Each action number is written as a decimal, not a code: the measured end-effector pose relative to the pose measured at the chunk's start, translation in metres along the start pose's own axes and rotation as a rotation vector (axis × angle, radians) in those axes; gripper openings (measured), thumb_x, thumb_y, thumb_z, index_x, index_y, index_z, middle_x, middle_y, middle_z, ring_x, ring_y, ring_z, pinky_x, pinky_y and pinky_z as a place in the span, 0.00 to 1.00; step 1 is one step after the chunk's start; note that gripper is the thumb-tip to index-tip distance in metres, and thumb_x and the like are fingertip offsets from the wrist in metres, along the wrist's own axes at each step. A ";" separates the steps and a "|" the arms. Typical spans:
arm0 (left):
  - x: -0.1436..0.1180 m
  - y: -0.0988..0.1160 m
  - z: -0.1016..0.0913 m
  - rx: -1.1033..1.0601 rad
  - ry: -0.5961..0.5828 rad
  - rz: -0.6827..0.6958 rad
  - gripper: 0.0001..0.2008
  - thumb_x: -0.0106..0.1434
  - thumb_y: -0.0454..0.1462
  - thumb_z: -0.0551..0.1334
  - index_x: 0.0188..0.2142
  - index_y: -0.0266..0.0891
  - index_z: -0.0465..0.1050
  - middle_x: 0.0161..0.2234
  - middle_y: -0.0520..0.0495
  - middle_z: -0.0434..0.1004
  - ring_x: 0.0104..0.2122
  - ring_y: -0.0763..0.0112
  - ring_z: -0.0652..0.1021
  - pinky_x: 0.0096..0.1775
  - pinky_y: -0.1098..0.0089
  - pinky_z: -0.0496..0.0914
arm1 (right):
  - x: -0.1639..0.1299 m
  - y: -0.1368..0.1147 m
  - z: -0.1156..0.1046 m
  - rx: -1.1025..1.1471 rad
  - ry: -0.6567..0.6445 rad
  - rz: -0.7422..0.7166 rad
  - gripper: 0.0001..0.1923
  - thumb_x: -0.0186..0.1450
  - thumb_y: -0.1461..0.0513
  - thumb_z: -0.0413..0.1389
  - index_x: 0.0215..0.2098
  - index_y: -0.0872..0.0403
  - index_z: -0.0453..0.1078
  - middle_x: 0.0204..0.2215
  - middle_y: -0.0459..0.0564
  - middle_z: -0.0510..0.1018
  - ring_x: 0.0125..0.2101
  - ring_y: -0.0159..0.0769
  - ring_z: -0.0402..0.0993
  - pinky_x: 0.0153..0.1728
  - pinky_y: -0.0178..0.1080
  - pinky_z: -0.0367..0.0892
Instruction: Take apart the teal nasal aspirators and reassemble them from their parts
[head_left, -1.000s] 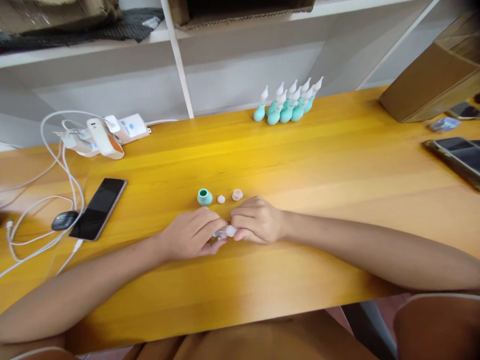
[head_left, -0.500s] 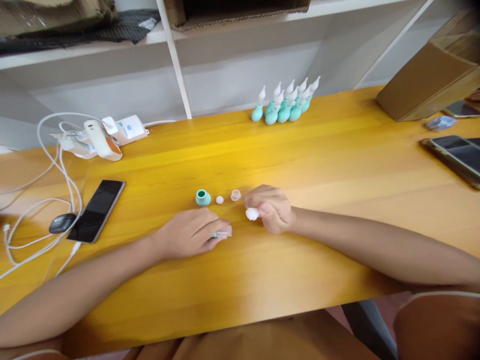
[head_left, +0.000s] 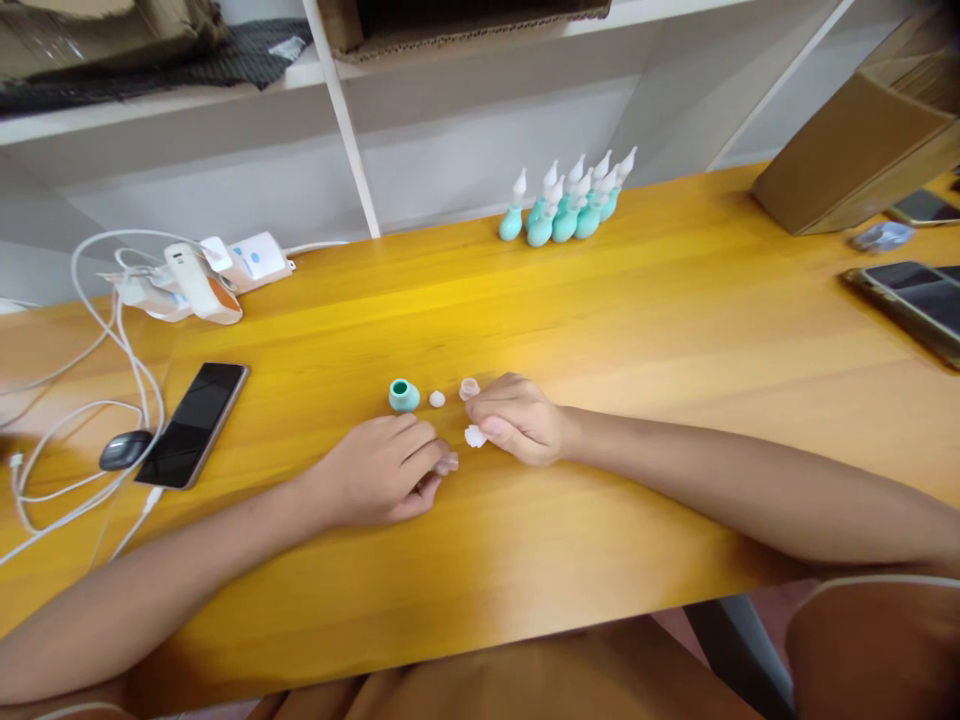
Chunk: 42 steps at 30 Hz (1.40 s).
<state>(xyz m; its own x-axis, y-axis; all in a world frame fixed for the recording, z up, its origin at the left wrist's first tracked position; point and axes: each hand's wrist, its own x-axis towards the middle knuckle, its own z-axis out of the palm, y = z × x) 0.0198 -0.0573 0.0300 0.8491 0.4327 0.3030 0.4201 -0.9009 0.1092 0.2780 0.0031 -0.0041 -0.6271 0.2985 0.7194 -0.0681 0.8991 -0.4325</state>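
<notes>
My left hand (head_left: 382, 468) is closed low over the table around a small bulb part, of which only the clear end piece (head_left: 448, 463) sticks out past the fingers. Facing it from the right, my right hand (head_left: 519, 420) pinches a white nozzle piece (head_left: 475, 436), its wide end pointing at the left hand. A small gap separates the two pieces. Just beyond the hands stand a teal rubber bulb (head_left: 405, 398) with its mouth up, a small whitish cap (head_left: 437, 399), and a clear ring-like part (head_left: 469, 389) close to my right fingers.
Several assembled teal bulb aspirators (head_left: 564, 215) with white tips stand at the back. On the left lie a phone (head_left: 193, 425), a black mouse-like object (head_left: 124, 450), chargers (head_left: 259, 258) and white cables. A cardboard box (head_left: 840, 165) and another phone (head_left: 911, 300) are at the right.
My right hand has moved left with the white nozzle piece, bringing it nearer the left hand. My left hand has turned slightly, and less of its held part shows.
</notes>
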 end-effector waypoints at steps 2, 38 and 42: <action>0.000 0.000 0.001 -0.029 0.001 -0.013 0.05 0.71 0.34 0.63 0.46 0.39 0.75 0.37 0.45 0.81 0.35 0.61 0.79 0.37 0.61 0.76 | 0.001 0.000 0.001 0.028 0.026 -0.021 0.26 0.87 0.55 0.40 0.31 0.51 0.62 0.20 0.43 0.65 0.22 0.32 0.61 0.34 0.38 0.64; 0.004 0.009 -0.028 -0.176 -0.279 -0.197 0.08 0.80 0.36 0.59 0.43 0.39 0.77 0.41 0.45 0.81 0.39 0.60 0.82 0.44 0.62 0.74 | 0.055 -0.003 -0.043 -0.102 -0.170 0.468 0.26 0.81 0.54 0.52 0.25 0.54 0.58 0.19 0.42 0.67 0.22 0.25 0.57 0.29 0.34 0.51; 0.003 0.006 -0.023 -0.144 -0.314 -0.187 0.13 0.83 0.40 0.56 0.45 0.39 0.78 0.42 0.44 0.81 0.40 0.59 0.81 0.45 0.61 0.74 | 0.092 0.017 -0.056 -0.306 -0.528 0.504 0.23 0.78 0.55 0.51 0.26 0.55 0.63 0.20 0.44 0.68 0.23 0.28 0.51 0.32 0.38 0.48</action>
<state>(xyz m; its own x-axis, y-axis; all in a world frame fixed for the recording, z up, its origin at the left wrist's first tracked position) 0.0174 -0.0620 0.0538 0.8282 0.5593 -0.0366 0.5466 -0.7914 0.2737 0.2624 0.0642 0.0854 -0.8161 0.5707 0.0906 0.4904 0.7670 -0.4137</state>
